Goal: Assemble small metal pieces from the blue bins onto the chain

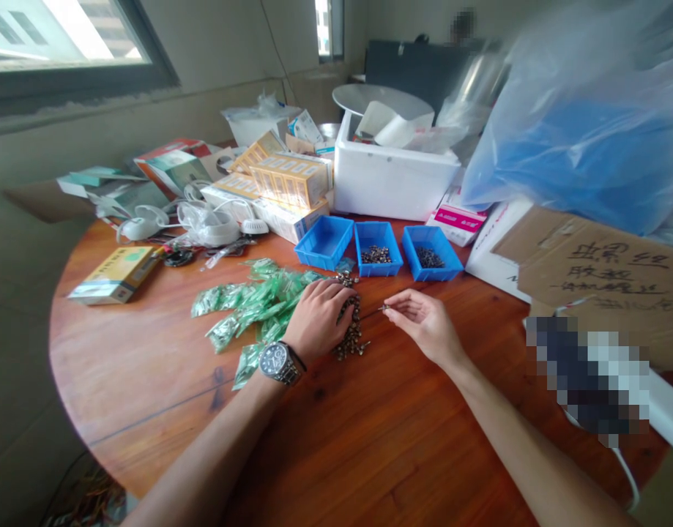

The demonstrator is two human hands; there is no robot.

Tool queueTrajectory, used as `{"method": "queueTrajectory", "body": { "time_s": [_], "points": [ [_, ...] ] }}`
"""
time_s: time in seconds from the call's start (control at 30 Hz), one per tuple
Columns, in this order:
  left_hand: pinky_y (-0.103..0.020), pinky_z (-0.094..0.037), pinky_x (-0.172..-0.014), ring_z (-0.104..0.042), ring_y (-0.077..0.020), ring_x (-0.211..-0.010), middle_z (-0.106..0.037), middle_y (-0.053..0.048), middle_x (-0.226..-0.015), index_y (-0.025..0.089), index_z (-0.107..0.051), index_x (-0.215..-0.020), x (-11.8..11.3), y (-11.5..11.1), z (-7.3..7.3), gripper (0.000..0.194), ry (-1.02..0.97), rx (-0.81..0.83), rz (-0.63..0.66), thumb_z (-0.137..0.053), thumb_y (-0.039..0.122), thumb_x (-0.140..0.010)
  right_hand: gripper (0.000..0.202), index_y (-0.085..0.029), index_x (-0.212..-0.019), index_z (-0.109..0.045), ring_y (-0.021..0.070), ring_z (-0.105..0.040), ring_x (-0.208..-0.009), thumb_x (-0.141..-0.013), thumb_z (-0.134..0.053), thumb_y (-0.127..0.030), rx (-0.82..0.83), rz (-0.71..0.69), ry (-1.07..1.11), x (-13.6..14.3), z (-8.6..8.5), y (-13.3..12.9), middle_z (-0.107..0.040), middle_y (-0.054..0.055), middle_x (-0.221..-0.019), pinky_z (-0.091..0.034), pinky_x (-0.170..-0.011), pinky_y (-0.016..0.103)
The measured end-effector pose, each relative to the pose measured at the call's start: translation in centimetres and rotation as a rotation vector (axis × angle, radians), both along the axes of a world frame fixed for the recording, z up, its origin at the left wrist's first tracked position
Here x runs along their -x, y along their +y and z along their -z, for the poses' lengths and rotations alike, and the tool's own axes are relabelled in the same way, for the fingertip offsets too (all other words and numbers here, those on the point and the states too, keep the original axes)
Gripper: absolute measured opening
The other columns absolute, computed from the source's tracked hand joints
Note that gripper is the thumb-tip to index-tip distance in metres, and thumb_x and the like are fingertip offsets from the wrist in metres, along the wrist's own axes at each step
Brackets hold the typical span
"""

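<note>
A pile of small metal screws [351, 344] lies on the round wooden table. My left hand [321, 316], with a watch [280, 362] on its wrist, rests palm down over the pile's left side, thumb apart from the fingers; its fingertips are partly hidden. Just right of the pile, my right hand [424, 322] pinches one small screw [384, 307] between thumb and forefinger. Green plastic packets [259, 300] lie heaped to the left of my left hand. Beyond the hands stand a blue bin of shiny screws [376, 255] and a blue bin of darker screws [428, 258].
A third blue bin [325, 245] stands at the left of the row. Behind are yellow boxes [289, 179] and a white foam box [394, 183]. White cables and a yellow box [116, 274] lie left. A cardboard piece [605, 271] and a blue plastic bag [589, 154] crowd the right.
</note>
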State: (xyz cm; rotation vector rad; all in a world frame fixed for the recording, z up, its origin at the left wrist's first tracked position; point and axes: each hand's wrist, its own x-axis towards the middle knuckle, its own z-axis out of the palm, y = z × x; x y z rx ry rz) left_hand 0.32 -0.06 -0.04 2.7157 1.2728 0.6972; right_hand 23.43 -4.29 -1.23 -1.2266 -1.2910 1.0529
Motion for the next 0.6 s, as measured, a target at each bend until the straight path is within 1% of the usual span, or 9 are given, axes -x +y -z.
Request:
{"method": "queueTrajectory", "body": {
  "time_s": [0.1,0.2,0.3,0.37,0.43,0.47,0.53,0.6],
  "points": [
    [-0.05,-0.05,-0.111,-0.067,-0.0287,-0.119,-0.076,-0.009,-0.121,0.021,-0.07,-0.123,0.0,0.0,0.0,0.025,0.001,-0.002,0.003,-0.053,0.026,-0.106,0.033,-0.021,-0.095,-0.077,0.0259,-0.079,-0.091,-0.081,-0.087,-0.049,-0.049,0.044,-0.032,-0.5,-0.5,0.7,-0.082,0.01,-0.095,-0.066,-0.087,0.039],
    [-0.05,-0.05,-0.11,-0.067,-0.0284,-0.119,-0.076,-0.009,-0.12,0.023,-0.07,-0.123,0.0,0.0,0.0,0.024,0.001,0.002,0.005,-0.053,0.026,-0.106,0.029,-0.021,-0.095,-0.077,0.0254,-0.079,-0.088,-0.083,-0.085,-0.046,-0.124,0.093,-0.1,-1.1,-1.5,2.4,-0.082,0.009,-0.094,-0.066,-0.084,0.038],
    [-0.05,-0.05,-0.111,-0.067,-0.028,-0.12,-0.076,-0.009,-0.121,0.023,-0.07,-0.124,0.0,0.1,0.1,0.025,-0.007,0.002,0.005,-0.053,0.026,-0.106,0.025,-0.021,-0.095,-0.076,0.0252,-0.078,-0.086,-0.084,-0.082,-0.042,-0.234,0.157,-0.207,-1.4,-2.8,5.3,-0.082,0.009,-0.092,-0.065,-0.079,0.037],
    [-0.05,-0.049,-0.112,-0.067,-0.028,-0.121,-0.076,-0.009,-0.121,0.023,-0.07,-0.124,0.0,0.1,0.2,0.025,-0.006,0.002,0.009,-0.053,0.027,-0.106,0.019,-0.021,-0.094,-0.075,0.0247,-0.078,-0.085,-0.085,-0.079,-0.037,-0.293,0.193,-0.298,-1.6,-3.4,7.6,-0.081,0.008,-0.09,-0.064,-0.078,0.037],
    [-0.049,-0.049,-0.112,-0.067,-0.0282,-0.121,-0.076,-0.009,-0.121,0.022,-0.07,-0.124,0.0,0.1,0.2,0.025,-0.002,0.003,0.014,-0.054,0.027,-0.106,0.015,-0.02,-0.097,-0.075,0.0236,-0.076,-0.082,-0.084,-0.076,-0.028,-0.304,0.203,-0.405,-1.7,-3.9,9.4,-0.081,0.008,-0.091,-0.064,-0.079,0.037],
    [-0.049,-0.049,-0.112,-0.067,-0.0283,-0.121,-0.076,-0.009,-0.121,0.022,-0.07,-0.124,0.0,0.2,0.1,0.025,0.0,0.005,0.013,-0.054,0.027,-0.106,0.017,-0.02,-0.098,-0.075,0.024,-0.075,-0.082,-0.082,-0.077,-0.024,-0.3,0.197,-0.475,-1.7,-4.1,10.0,-0.082,0.008,-0.094,-0.063,-0.08,0.038],
    [-0.049,-0.049,-0.113,-0.067,-0.0284,-0.121,-0.076,-0.009,-0.121,0.021,-0.07,-0.124,0.0,0.2,0.1,0.025,-0.002,0.009,0.007,-0.054,0.027,-0.106,0.023,-0.02,-0.103,-0.075,0.0261,-0.075,-0.088,-0.08,-0.077,-0.018,-0.305,0.172,-0.606,-1.6,-4.3,10.0,-0.082,0.009,-0.101,-0.062,-0.083,0.041],
    [-0.05,-0.049,-0.113,-0.067,-0.0284,-0.121,-0.076,-0.009,-0.121,0.021,-0.07,-0.124,0.1,0.2,0.1,0.025,-0.005,0.012,0.005,-0.054,0.026,-0.106,0.024,-0.021,-0.106,-0.076,0.0268,-0.074,-0.093,-0.082,-0.076,-0.018,-0.33,0.136,-0.673,-1.3,-4.3,8.6,-0.081,0.009,-0.105,-0.061,-0.085,0.041]
  ]
}}
